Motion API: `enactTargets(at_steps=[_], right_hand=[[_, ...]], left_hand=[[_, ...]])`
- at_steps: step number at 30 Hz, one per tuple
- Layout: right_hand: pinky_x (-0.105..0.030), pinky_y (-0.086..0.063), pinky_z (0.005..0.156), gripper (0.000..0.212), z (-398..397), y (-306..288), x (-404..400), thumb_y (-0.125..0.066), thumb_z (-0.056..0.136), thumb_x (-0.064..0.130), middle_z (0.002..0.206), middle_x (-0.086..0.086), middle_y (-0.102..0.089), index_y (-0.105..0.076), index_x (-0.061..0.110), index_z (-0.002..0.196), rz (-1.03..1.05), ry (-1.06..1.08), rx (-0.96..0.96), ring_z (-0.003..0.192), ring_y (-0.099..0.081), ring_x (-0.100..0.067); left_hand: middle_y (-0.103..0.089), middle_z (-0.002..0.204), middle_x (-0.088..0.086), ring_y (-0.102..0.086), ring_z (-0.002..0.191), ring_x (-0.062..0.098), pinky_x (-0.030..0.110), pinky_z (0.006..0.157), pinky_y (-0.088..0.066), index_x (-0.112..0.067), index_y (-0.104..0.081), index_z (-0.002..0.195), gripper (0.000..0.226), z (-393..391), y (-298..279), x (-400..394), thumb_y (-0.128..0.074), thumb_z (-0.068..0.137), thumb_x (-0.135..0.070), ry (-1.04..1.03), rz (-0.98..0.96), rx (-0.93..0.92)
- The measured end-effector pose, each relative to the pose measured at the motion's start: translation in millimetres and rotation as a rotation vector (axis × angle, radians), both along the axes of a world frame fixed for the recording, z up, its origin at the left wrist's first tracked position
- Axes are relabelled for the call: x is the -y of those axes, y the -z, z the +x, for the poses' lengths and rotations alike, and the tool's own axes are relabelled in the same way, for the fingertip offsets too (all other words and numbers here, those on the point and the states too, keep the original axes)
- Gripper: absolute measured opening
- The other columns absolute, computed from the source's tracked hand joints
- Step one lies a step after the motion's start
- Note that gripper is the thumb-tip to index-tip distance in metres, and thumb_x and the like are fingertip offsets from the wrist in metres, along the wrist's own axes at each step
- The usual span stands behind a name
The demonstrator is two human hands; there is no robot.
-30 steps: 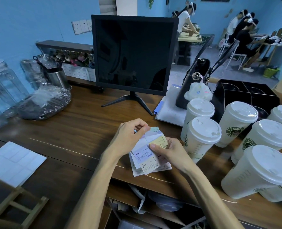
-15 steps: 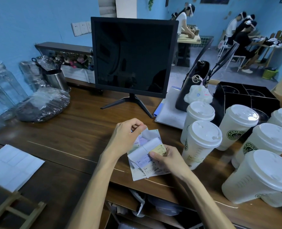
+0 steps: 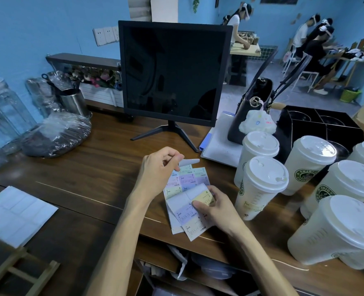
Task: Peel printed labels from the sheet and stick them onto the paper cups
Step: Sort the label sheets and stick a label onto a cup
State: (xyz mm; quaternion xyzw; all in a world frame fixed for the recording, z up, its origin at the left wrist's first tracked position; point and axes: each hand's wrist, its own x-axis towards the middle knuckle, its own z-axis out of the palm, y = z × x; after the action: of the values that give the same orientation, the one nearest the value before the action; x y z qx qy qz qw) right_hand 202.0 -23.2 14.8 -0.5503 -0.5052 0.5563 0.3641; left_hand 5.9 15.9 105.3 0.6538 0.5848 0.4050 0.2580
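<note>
A stack of label sheets with pastel printed labels lies at the front edge of the wooden counter. My right hand pins the sheets down, thumb on a purple label. My left hand is raised just above the sheets, pinching a small white peeled label between thumb and fingers. Several white lidded paper cups stand to the right; the nearest one is right beside my right hand.
A black monitor stands behind the sheets. A dark handbag and a black cup holder tray sit at the back right. A used white backing sheet lies at left. Glass jars and a wrapped bundle occupy the far left.
My left hand has pulled a label free and lifted it up and away from the sheet. The curled top sheet has dropped back. My right hand has stayed on the sheets.
</note>
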Motion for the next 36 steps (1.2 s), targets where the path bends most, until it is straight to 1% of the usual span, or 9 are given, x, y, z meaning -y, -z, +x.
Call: enactTargets(at_steps=[5,7,10,14,16,19,25,29,36], right_hand=[[-0.041,-0.048,0.108,0.068,-8.4,1.9,-8.3,-0.082,0.084,0.044,0.137,0.006,-0.059,-0.051,0.03,0.143,0.102,0.069,0.445,0.124,-0.058,-0.015],[-0.038,-0.042,0.111,0.063,-10.6,-4.1,-9.4,-0.075,0.09,0.044,0.141,0.004,-0.052,-0.051,0.025,0.146,0.222,0.119,0.526,0.131,-0.05,-0.016],[-0.025,-0.047,0.091,0.033,-17.1,-30.4,-8.5,-0.056,0.103,0.045,0.122,0.007,-0.068,-0.065,0.025,0.127,0.22,0.259,0.166,0.114,-0.063,-0.014],[-0.029,-0.054,0.078,0.044,-23.2,-66.1,-15.7,-0.048,0.103,0.056,0.098,0.002,-0.076,-0.071,0.019,0.111,0.12,0.255,-0.213,0.082,-0.07,-0.013],[-0.03,-0.053,0.074,0.034,-25.8,-72.8,-17.4,-0.062,0.1,0.046,0.093,0.001,-0.073,-0.071,0.013,0.102,0.169,0.258,-0.188,0.074,-0.068,-0.01],[-0.027,-0.05,0.067,0.018,-27.4,-72.6,-19.1,-0.068,0.099,0.029,0.09,-0.003,-0.072,-0.071,0.013,0.092,0.235,0.305,-0.097,0.067,-0.064,-0.006],[-0.02,-0.051,0.065,0.014,-24.4,-77.5,-13.4,-0.068,0.099,0.027,0.083,0.004,-0.073,-0.073,0.015,0.095,0.301,0.297,-0.062,0.071,-0.066,-0.003],[-0.024,-0.055,0.071,0.011,-15.6,-92.3,-6.1,-0.071,0.097,0.026,0.077,0.004,-0.074,-0.073,0.02,0.088,0.356,0.332,-0.05,0.07,-0.066,-0.004],[-0.01,-0.043,0.054,0.008,7.4,-136.3,2.4,-0.071,0.097,0.023,0.075,0.001,-0.072,-0.076,0.018,0.092,0.469,0.415,0.027,0.059,-0.061,0.003]], left_hand=[[-0.075,0.077,-0.014,-0.07,0.084,0.001,0.033,0.073,-0.057,-0.023,-0.073,0.092,0.01,0.2,7.1,4.0,-0.068,0.097,-0.03,0.008,0.025,0.085],[-0.075,0.079,-0.017,-0.07,0.084,0.004,0.039,0.077,-0.059,-0.023,-0.076,0.089,0.009,-1.2,10.5,5.1,-0.071,0.095,-0.027,0.015,0.032,0.092],[-0.074,0.079,-0.019,-0.069,0.08,0.005,0.037,0.076,-0.059,-0.025,-0.079,0.085,0.007,-2.0,13.5,6.2,-0.076,0.092,-0.025,0.011,0.032,0.103],[-0.074,0.075,-0.015,-0.066,0.068,0.014,0.033,0.064,-0.053,-0.03,-0.08,0.083,0.007,-1.8,13.6,9.7,-0.08,0.088,-0.025,0.045,0.014,0.123],[-0.074,0.074,-0.009,-0.065,0.067,0.029,0.039,0.065,-0.053,-0.033,-0.08,0.083,0.008,-2.2,13.4,11.2,-0.081,0.087,-0.026,0.073,0.009,0.134],[-0.075,0.08,-0.009,-0.066,0.071,0.024,0.045,0.069,-0.057,-0.031,-0.08,0.085,0.008,-2.9,13.8,11.9,-0.084,0.085,-0.025,0.092,0.001,0.167],[-0.078,0.086,-0.013,-0.071,0.089,0.005,0.016,0.079,-0.051,-0.031,-0.072,0.118,0.032,2.5,8.5,10.1,-0.08,0.087,-0.035,0.114,-0.069,0.229],[-0.077,0.081,-0.011,-0.07,0.078,0.002,0.019,0.067,-0.049,-0.024,-0.08,0.093,0.006,19.9,-1.1,6.1,-0.081,0.087,-0.025,0.154,-0.054,0.338],[-0.073,0.075,-0.01,-0.064,0.071,0.004,0.025,0.067,-0.05,-0.021,-0.078,0.092,0.004,45.5,-32.4,-5.1,-0.075,0.092,-0.024,0.275,-0.034,0.478]])
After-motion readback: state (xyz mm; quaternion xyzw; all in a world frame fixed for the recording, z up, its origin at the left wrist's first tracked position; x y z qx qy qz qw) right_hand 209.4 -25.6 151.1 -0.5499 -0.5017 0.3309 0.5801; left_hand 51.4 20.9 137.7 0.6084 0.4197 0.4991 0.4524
